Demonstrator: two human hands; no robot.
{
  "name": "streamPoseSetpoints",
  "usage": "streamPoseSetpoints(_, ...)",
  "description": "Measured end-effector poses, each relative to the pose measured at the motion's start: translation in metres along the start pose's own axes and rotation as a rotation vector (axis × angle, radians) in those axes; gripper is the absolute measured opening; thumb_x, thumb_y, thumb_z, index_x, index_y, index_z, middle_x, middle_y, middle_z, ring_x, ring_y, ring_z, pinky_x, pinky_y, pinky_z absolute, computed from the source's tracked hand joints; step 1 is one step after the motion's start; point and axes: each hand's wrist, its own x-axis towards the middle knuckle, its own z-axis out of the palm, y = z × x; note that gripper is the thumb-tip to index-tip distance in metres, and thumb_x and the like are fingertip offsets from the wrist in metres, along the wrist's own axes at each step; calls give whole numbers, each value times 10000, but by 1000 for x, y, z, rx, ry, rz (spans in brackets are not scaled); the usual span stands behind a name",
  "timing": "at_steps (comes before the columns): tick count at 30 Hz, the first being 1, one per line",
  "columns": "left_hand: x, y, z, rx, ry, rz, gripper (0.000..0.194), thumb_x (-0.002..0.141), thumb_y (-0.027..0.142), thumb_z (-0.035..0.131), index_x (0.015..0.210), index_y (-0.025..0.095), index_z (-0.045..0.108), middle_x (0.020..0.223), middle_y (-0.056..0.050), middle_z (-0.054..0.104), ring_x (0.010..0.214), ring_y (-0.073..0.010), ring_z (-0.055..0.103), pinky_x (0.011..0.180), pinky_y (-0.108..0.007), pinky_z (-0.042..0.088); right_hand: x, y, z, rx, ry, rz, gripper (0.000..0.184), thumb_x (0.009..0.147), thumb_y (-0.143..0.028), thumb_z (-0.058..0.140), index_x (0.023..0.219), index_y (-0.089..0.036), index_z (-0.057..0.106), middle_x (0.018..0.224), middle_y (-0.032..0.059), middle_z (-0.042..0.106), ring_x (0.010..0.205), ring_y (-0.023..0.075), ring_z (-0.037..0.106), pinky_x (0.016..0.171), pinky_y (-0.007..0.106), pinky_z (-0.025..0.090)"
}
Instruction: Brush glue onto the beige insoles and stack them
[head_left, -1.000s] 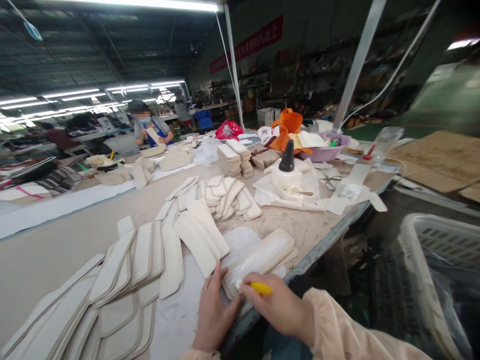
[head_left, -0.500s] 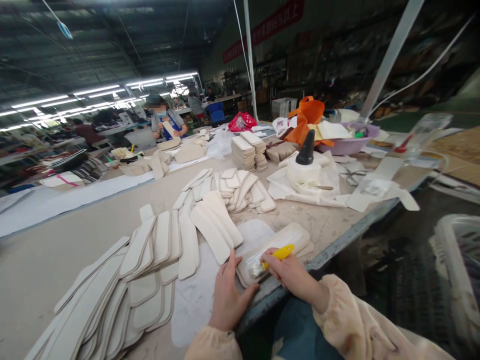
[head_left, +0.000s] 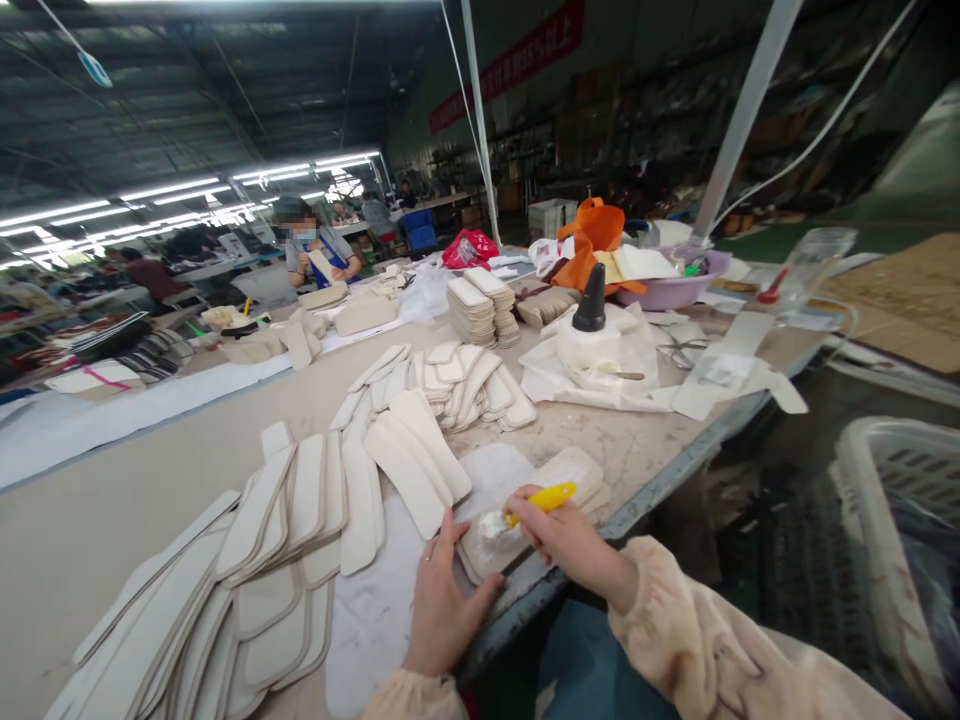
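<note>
My right hand (head_left: 559,538) grips a brush by its yellow handle (head_left: 553,496). Its bristles are pressed to the near-left end of a pale, rounded panel (head_left: 574,468), where a wet white coating (head_left: 489,532) shows. At least one more panel lies under this one, at the table's edge. My left hand (head_left: 442,605) has thumb and forefinger spread around the panel's near-left corner, touching its edge. Just beyond my left fingertips lie several overlapping cream panels (head_left: 420,455). A white sheet (head_left: 360,640) is spread beneath.
Fanned panels (head_left: 217,590) cover the table's left side, with more piles (head_left: 476,375) behind. A white tub with a black cone (head_left: 590,305) stands farther back, near scissors (head_left: 679,350) and a purple basin (head_left: 675,287). A plastic basket (head_left: 874,440) is at right. A co-worker (head_left: 319,250) holds a panel.
The view has swung slightly right, so everything sits farther left. The brush has shifted a little over the panel's near end, still in my right hand. My left hand keeps its place at the corner.
</note>
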Motion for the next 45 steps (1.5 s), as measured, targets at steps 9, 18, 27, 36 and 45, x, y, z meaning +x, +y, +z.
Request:
streamPoseSetpoints(9, 3, -4, 2, 58, 19, 9, 960, 730, 397, 677, 1487, 161, 136, 1280, -124, 586, 1219, -292, 502, 1037, -473, 386, 13, 11, -13, -195, 114, -44, 195, 864, -292, 435, 724, -216, 547, 501, -58, 438, 433, 99, 420, 497, 223, 353)
streamPoseSetpoints(18, 4, -7, 3, 121, 11, 22, 879, 769, 425, 635, 1473, 161, 178, 1298, -128, 573, 1225, -303, 500, 1045, -495, 386, 4, 6, -129, -339, 440, -135, 285, 893, -441, 427, 783, -208, 549, 525, -54, 410, 466, 129, 431, 501, 255, 372)
streamPoseSetpoints(27, 6, -9, 4, 161, 27, 34, 835, 763, 415, 633, 1452, 145, 246, 1326, -148, 562, 1222, -314, 515, 1011, -486, 430, -2, 8, -111, -943, 176, -447, 283, 964, -345, 382, 958, -200, 625, 846, 68, 680, 813, 197, 635, 750, 297, 452)
streamPoseSetpoints(36, 7, -13, 9, 108, 78, 53, 834, 747, 414, 636, 1447, 168, 256, 1238, -116, 628, 1166, -316, 559, 992, -488, 445, -10, 8, -68, -1192, -12, -524, 280, 982, -319, 362, 907, -183, 594, 787, 68, 678, 733, 185, 636, 669, 272, 439)
streamPoseSetpoints(45, 7, -16, 6, 173, 24, 69, 847, 784, 443, 611, 1459, 136, 201, 1280, -143, 599, 1193, -313, 539, 1004, -499, 438, -17, 15, -65, -1250, 57, -378, 249, 962, -261, 380, 861, -164, 586, 790, 86, 685, 734, 210, 653, 650, 289, 453)
